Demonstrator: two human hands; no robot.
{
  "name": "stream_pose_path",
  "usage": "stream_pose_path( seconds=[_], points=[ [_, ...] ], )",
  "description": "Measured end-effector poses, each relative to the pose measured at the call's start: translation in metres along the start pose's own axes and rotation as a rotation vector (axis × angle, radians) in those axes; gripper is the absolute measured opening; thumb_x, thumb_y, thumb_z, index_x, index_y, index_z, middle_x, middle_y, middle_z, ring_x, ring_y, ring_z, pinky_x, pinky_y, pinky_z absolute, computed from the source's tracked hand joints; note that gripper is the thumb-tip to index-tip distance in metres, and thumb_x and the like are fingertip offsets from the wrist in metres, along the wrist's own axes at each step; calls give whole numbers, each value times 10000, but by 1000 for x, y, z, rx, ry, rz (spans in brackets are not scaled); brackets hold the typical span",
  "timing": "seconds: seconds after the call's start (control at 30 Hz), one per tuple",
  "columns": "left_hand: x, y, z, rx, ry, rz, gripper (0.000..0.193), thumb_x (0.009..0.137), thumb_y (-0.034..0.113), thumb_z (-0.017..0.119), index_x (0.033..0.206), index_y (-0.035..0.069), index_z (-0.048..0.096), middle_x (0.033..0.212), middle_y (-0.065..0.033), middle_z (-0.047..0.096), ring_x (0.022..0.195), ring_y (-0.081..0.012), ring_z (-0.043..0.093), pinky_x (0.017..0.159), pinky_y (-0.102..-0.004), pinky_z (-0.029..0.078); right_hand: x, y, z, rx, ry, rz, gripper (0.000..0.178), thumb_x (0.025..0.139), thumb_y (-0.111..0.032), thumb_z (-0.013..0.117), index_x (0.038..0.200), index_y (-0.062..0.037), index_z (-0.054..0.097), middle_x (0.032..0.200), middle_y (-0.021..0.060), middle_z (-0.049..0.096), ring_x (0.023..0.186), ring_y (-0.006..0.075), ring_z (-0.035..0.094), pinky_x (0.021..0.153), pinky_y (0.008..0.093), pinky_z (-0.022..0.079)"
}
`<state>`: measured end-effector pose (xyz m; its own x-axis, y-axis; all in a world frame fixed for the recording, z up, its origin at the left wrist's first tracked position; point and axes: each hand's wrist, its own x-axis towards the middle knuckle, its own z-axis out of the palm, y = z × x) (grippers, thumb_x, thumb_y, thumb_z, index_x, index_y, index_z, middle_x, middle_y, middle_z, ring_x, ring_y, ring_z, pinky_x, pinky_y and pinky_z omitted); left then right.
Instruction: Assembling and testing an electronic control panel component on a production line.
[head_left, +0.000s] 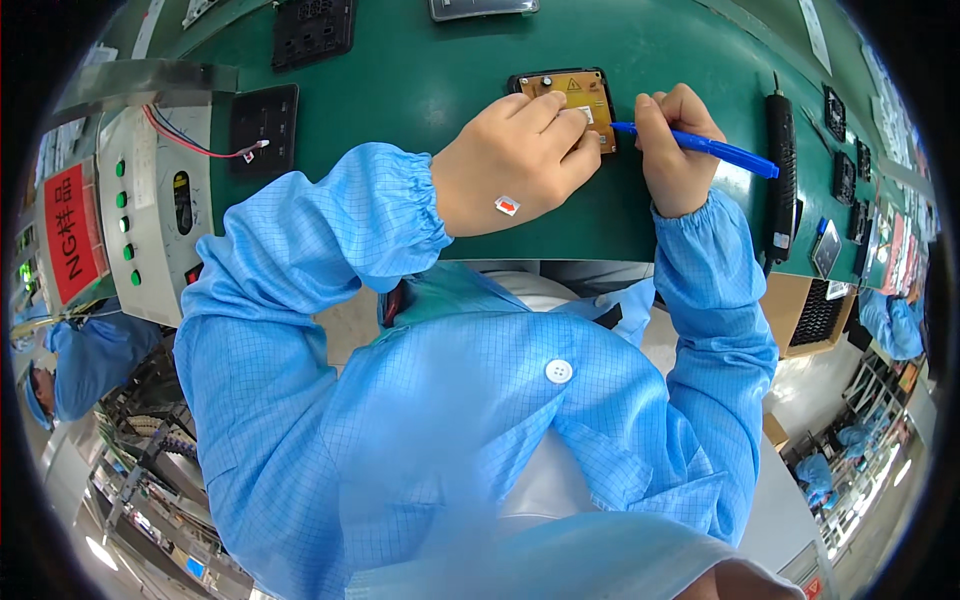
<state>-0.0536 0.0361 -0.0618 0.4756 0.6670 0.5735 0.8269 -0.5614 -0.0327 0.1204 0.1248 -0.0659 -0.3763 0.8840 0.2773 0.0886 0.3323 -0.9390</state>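
A yellow-brown circuit board (592,88) sits in a dark casing on the green bench, with a small white label and a few components on its face. My left hand (520,165) bends over its near left part, fingers curled onto it and holding it; the hand covers much of the board. On the back of that hand is a small white sticker (507,205) with a red arrow. My right hand (678,145) is closed around a blue marker pen (735,156), whose tip points left at the board's right edge.
A black electric screwdriver (780,170) lies right of my right hand, near several small dark parts (843,178). At left stand a black panel (264,128) with loose wires (190,148) and a box with green buttons (124,200). Black housings (313,32) lie at the back.
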Motion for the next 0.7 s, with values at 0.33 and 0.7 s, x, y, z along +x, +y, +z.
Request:
stream_pose_path(
  seconds=[0.33, 0.7],
  points=[
    [1, 2, 1, -10, -9, -9, 208, 737, 130, 657, 923, 40, 673, 926, -121, 661, 895, -263, 650, 717, -337, 545, 0, 0, 1, -46, -1, -61, 317, 864, 23, 562, 624, -60, 372, 557, -7, 400, 514, 58, 357, 482, 232, 291],
    [0, 2, -1, -18, -14, -16, 204, 742, 131, 659, 922, 37, 674, 943, -123, 664, 904, -263, 652, 727, -341, 548, 3, -3, -2, 73, 7, 51, 319, 865, 13, 555, 613, -67, 377, 544, -1, 404, 499, 66, 368, 476, 225, 291]
  ],
)
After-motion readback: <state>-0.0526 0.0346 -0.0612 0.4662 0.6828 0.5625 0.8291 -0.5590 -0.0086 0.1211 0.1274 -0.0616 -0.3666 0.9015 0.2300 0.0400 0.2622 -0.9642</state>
